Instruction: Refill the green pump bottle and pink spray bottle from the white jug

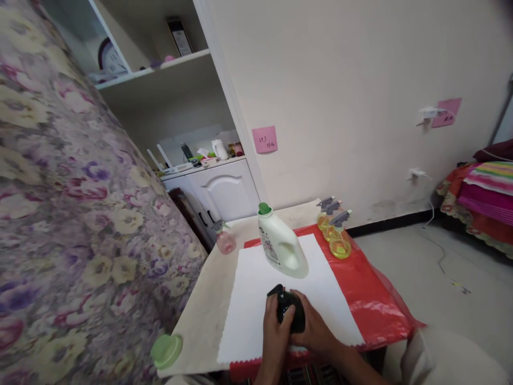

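Fingers (287, 316) of left hand (276, 327) and right hand (315, 325): curled inward, both sets pressed round one dark pump bottle (297, 321). Dark pump bottle: above the near part of the white mat (240, 321), pump head (276, 290) in place, nozzle to the left; whether it is screwed tight, or the base touches down, cannot be told. White mat: scalloped near edge, red plastic sheet (377, 307) underneath and showing at right. Green cap (166, 351): at the near left corner of the table (204, 315), seemingly close to the brink. Detergent jug (280, 240): pale green, upright beyond the hands, handle to the right, green spout (263, 208) in its neck. State, as judged: jug uncapped, its cap probably the green one set aside and not yet replaced; pump bottle fitted with its head. Room: a strip of mat between hands and jug, more mat and tabletop leftward. Far limits: pink spray bottle (225, 241) at left, three yellow spray bottles (340, 248) at right, wall (340, 107) beyond.
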